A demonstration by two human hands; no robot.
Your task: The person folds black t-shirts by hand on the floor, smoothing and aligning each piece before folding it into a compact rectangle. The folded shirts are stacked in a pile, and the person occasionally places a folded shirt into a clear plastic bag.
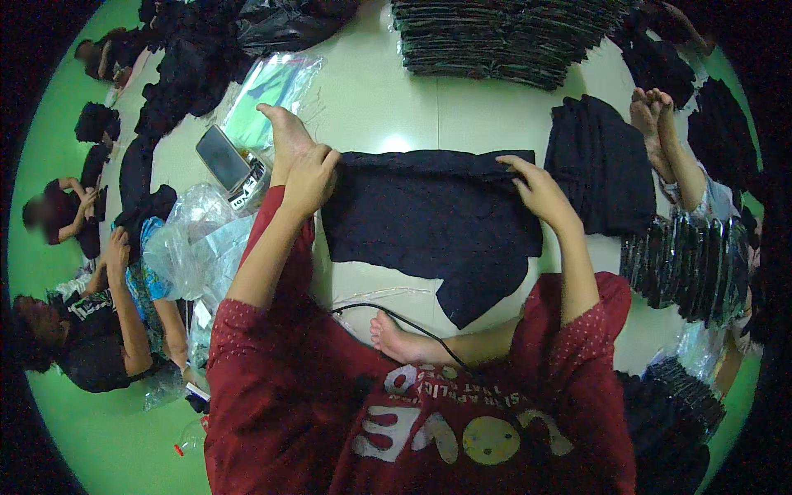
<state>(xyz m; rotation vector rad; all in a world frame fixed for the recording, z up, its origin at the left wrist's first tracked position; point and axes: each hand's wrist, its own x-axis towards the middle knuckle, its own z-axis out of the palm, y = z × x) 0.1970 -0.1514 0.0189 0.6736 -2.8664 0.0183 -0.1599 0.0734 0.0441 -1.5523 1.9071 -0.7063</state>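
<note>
A black garment (429, 219) is spread on the pale floor in front of me, with a folded strip along its far edge and a flap slanting toward me at the near right. My left hand (312, 183) is closed on its far left corner, fingertips partly hidden from sight. Over the far right part, my right hand (540, 194) touches the cloth with its fingers apart. Just right of that hand lies a pile of folded black garments (598, 169).
Bagged black garments form a tall stack (511, 41) at the far side and another stack (681, 264) at right. A phone (223, 157) and clear plastic bags (194, 239) lie left. A black cable (396, 318) crosses near my foot. Other people sit along both sides.
</note>
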